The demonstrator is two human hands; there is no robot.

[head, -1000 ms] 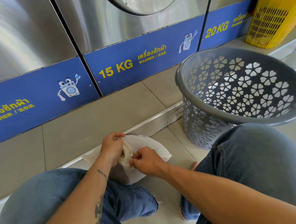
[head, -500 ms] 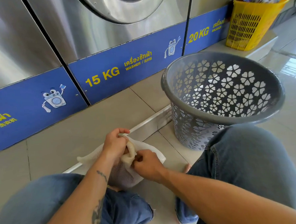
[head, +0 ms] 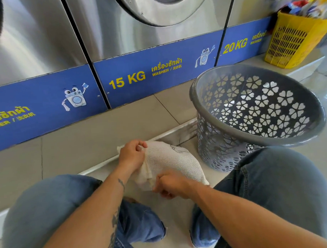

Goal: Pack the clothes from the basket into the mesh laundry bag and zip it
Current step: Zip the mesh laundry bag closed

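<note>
One white mesh laundry bag (head: 172,161) on the floor just left of the one grey basket (head: 256,107). Left hand (head: 132,155) fisted on the bag's far edge, right hand (head: 169,184) pinching its near edge. Three washer fronts behind; one yellow basket (head: 294,39) far right of the grey one.

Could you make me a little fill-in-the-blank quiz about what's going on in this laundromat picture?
1. Both hands grip a white ____ bag.
2. The blue panel straight ahead is marked ____ KG.
3. The grey basket stands on the person's ____ side.
4. On the ledge past the grey basket sits a ____ basket holding packets.

Missing words: mesh; 15; right; yellow
</note>
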